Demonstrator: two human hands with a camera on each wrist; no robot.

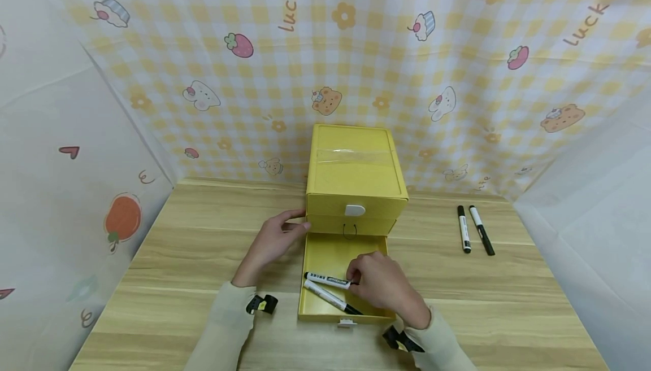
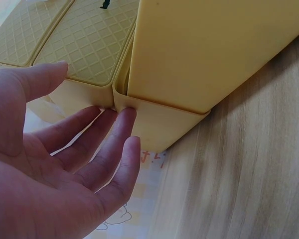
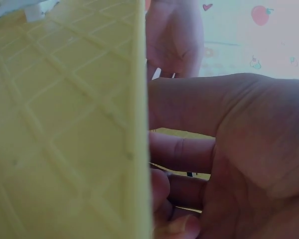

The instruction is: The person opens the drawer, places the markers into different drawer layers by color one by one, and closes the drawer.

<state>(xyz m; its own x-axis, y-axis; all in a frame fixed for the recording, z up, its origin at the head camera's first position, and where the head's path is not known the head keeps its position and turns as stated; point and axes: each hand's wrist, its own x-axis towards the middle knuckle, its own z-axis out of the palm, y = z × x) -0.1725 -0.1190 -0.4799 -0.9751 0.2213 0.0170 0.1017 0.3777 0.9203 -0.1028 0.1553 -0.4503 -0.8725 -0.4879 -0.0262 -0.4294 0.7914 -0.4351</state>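
Observation:
A yellow drawer box (image 1: 356,170) has its lower drawer (image 1: 325,249) pulled out toward me. Inside the drawer, my right hand (image 1: 382,282) pinches the black end of a white marker (image 1: 325,279). A second white marker (image 1: 325,296) with a black cap lies slanted just in front of it. In the right wrist view the drawer's front panel (image 3: 65,119) hides the markers, and the fingers of that hand are curled behind it. My left hand (image 1: 274,241) touches the left side of the box, its fingers spread and relaxed in the left wrist view.
Two more markers, one mostly white (image 1: 464,230) and one half black (image 1: 482,230), lie on the wooden table (image 1: 432,314) to the right. A checked cloth (image 1: 285,77) with printed figures hangs behind the box. A white cloth (image 1: 76,190) hangs at the left.

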